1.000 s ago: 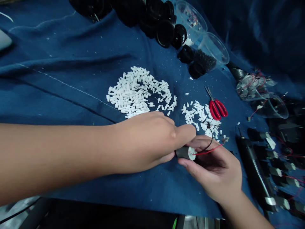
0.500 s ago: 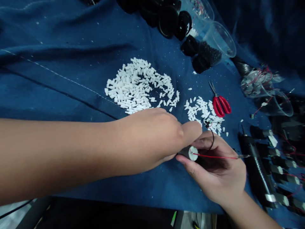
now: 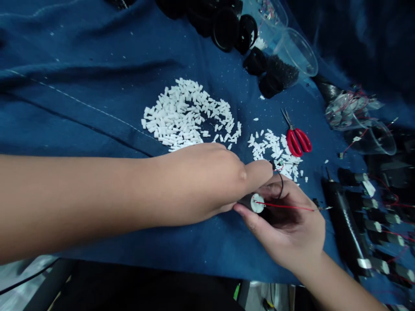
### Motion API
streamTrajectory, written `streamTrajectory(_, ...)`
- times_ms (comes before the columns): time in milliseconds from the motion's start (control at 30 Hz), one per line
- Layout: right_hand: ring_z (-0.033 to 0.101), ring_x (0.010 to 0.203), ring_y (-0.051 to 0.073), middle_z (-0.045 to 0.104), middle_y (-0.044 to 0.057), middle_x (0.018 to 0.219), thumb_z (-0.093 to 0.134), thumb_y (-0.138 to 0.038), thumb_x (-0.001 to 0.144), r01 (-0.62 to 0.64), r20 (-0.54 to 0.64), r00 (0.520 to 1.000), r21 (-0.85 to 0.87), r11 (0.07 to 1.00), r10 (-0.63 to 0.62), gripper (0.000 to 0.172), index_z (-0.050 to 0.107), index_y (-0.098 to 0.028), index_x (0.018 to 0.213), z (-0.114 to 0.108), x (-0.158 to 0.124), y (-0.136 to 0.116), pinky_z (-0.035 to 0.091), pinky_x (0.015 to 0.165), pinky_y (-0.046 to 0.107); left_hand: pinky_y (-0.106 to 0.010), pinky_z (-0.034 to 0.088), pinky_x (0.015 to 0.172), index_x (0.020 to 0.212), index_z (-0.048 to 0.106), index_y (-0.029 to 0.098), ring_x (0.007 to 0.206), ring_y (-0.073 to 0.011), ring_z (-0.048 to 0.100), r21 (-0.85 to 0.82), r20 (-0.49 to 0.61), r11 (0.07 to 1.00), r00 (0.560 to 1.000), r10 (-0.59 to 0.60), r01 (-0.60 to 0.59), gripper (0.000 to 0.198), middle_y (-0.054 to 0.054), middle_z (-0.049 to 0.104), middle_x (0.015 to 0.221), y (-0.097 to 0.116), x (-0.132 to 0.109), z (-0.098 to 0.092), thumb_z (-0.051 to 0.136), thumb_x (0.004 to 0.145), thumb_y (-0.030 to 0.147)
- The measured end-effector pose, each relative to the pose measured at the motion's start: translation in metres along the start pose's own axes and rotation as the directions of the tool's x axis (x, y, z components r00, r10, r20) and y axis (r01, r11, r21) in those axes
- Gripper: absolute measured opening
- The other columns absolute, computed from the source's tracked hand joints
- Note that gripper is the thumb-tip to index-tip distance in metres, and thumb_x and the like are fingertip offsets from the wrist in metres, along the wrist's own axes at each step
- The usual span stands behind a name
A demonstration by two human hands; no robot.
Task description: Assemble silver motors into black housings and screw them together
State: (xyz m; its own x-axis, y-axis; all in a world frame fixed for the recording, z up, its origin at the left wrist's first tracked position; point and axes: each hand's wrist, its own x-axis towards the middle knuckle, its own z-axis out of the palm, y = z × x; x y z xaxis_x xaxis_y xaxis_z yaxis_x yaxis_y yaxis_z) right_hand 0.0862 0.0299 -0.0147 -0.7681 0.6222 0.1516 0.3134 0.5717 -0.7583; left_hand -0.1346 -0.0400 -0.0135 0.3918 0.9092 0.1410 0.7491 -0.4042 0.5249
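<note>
Between the two hands, a small black cylindrical motor (image 3: 247, 202) with a white end is gripped: the right hand (image 3: 285, 229) curls around it from below, the left hand (image 3: 201, 185) closes from the left. A red wire (image 3: 287, 206) crosses the right hand; a black wire (image 3: 280, 185) arcs above. Just beyond lie white plastic pieces (image 3: 191, 114), then red-handled scissors (image 3: 296, 141) on blue cloth (image 3: 97, 108).

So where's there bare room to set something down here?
Blue cloth shows widest left of the big white pile. A narrower strip runs below the left hand, up to the right hand holding the motor. It's crowded on the right, around the scissors, cups and wired black parts.
</note>
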Motion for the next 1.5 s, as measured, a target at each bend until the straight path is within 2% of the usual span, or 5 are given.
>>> streamTrajectory(433, 0.055, 0.071, 0.015, 0.06, -0.001, 0.077, 0.089, -0.035, 0.081, 0.021, -0.036, 0.999, -0.118, 0.993, -0.026, 0.026, 0.068, -0.024, 0.088, 0.004, 0.001, -0.001, 0.043, 0.063, 0.032, -0.037, 0.039, 0.067, 0.096, 0.052, 0.021, 0.071, -0.0205, 0.057, 0.056, -0.071, 0.986, 0.985, 0.158, -0.154, 0.022, -0.002, 0.068, 0.088, -0.003, -0.004, 0.003, 0.074, 0.09, 0.024)
streamTrajectory(633, 0.055, 0.071, 0.014, 0.06, -0.003, 0.078, 0.084, -0.028, 0.082, -0.003, -0.042, 0.999, -0.068, 0.998, 0.0, 0.021, 0.066, -0.025, 0.094, 0.002, 0.0, 0.0, 0.045, 0.063, 0.03, -0.042, 0.041, 0.069, 0.096, 0.062, 0.021, 0.075, -0.0218, 0.054, 0.067, -0.184, 0.957, 0.939, 0.29, -0.282, 0.007, -0.005, 0.069, 0.097, 0.004, -0.008, -0.009, 0.063, 0.09, 0.025)
streamTrajectory(967, 0.043, 0.063, 0.011, 0.047, -0.004, 0.073, 0.071, -0.021, 0.081, 0.164, 0.055, 0.986, -0.099, 0.981, -0.159, 0.019, 0.052, -0.022, 0.081, 0.004, 0.004, 0.005, 0.035, 0.055, 0.025, -0.043, 0.044, 0.069, 0.096, 0.073, 0.019, 0.074, -0.0201, 0.055, 0.141, -0.211, 0.918, 0.895, 0.393, -0.37, 0.016, -0.005, 0.071, 0.092, 0.01, -0.01, -0.009, 0.06, 0.1, 0.028)
streamTrajectory(1233, 0.057, 0.072, 0.017, 0.059, 0.002, 0.082, 0.054, -0.024, 0.08, 0.128, 0.176, 0.982, -0.318, 0.939, -0.074, 0.007, 0.05, -0.022, 0.076, 0.009, 0.005, 0.006, 0.04, 0.061, 0.03, -0.043, 0.042, 0.067, 0.081, 0.069, 0.018, 0.076, -0.0186, 0.056, 0.257, -0.291, 0.859, 0.812, 0.506, -0.443, 0.017, -0.002, 0.069, 0.087, 0.014, -0.013, -0.008, 0.063, 0.097, 0.022)
streamTrajectory(1500, 0.061, 0.072, 0.013, 0.063, -0.002, 0.082, 0.059, -0.018, 0.084, 0.218, 0.102, 0.974, -0.182, 0.959, -0.202, 0.013, 0.063, -0.024, 0.094, 0.005, 0.011, 0.004, 0.046, 0.061, 0.026, -0.042, 0.045, 0.07, 0.094, 0.072, 0.019, 0.078, -0.0196, 0.056, 0.223, -0.219, 0.898, 0.878, 0.425, -0.379, 0.013, -0.004, 0.072, 0.104, 0.007, -0.013, -0.009, 0.062, 0.096, 0.027)
